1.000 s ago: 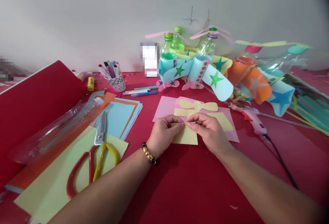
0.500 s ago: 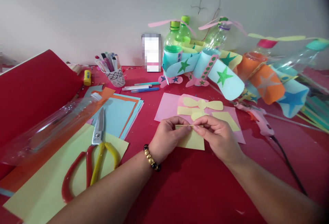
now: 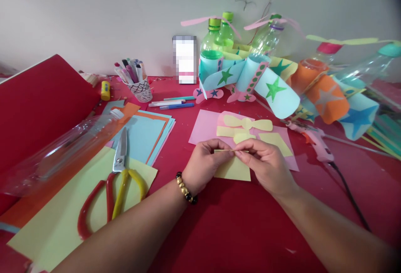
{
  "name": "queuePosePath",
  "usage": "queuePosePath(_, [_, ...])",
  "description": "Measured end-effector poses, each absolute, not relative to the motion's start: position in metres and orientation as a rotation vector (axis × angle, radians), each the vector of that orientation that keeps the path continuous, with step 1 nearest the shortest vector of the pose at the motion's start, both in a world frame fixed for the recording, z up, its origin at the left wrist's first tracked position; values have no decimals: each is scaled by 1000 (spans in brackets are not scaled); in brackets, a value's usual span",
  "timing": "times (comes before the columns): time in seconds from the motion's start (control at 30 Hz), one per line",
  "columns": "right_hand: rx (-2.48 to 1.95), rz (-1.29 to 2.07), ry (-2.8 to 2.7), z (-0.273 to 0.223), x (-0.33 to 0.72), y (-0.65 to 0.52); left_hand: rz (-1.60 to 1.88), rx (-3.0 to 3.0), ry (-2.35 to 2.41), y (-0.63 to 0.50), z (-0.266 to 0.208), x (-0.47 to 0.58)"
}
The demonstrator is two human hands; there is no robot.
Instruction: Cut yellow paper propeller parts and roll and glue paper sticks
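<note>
A small yellow sheet of paper (image 3: pixel 234 170) is pinched along its top edge between both my hands, low over the red table (image 3: pixel 225 231). My left hand (image 3: pixel 208 162), with a beaded bracelet at the wrist, has thumb and fingers closed on that edge. Right beside it, fingertips almost meeting, my right hand (image 3: pixel 266 160) is closed on the same edge. Fingers cover part of the edge, which looks thin or folded. Just beyond lie yellow propeller-shaped cutouts (image 3: pixel 247 123) and a yellow piece (image 3: pixel 275 143) on pink paper (image 3: pixel 203 124).
Large scissors (image 3: pixel 119 172) lie on yellow paper (image 3: pixel 62 206) at left, beside a clear plastic bottle (image 3: pixel 62 151). A pink glue gun (image 3: pixel 316 141) rests at right. Behind stand decorated bottle planes (image 3: pixel 250 78), a phone (image 3: pixel 184 59), a pen cup (image 3: pixel 140 89) and a glue stick (image 3: pixel 105 91).
The view has tilted slightly, so the background sits a little higher. Both hands keep pinching the yellow paper's top edge, with only a tiny shift of the fingers.
</note>
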State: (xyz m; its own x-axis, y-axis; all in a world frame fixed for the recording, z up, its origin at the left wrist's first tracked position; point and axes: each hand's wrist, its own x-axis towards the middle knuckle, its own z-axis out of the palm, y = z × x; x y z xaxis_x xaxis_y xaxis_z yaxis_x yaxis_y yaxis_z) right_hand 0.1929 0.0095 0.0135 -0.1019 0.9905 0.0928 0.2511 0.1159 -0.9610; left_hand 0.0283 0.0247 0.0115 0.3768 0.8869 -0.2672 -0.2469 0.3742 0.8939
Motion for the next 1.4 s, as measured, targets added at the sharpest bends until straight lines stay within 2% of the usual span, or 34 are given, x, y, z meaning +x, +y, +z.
queuePosePath(1.4, [-1186, 978, -1582, 16, 197, 10, 797, 700, 750, 28, 9, 25])
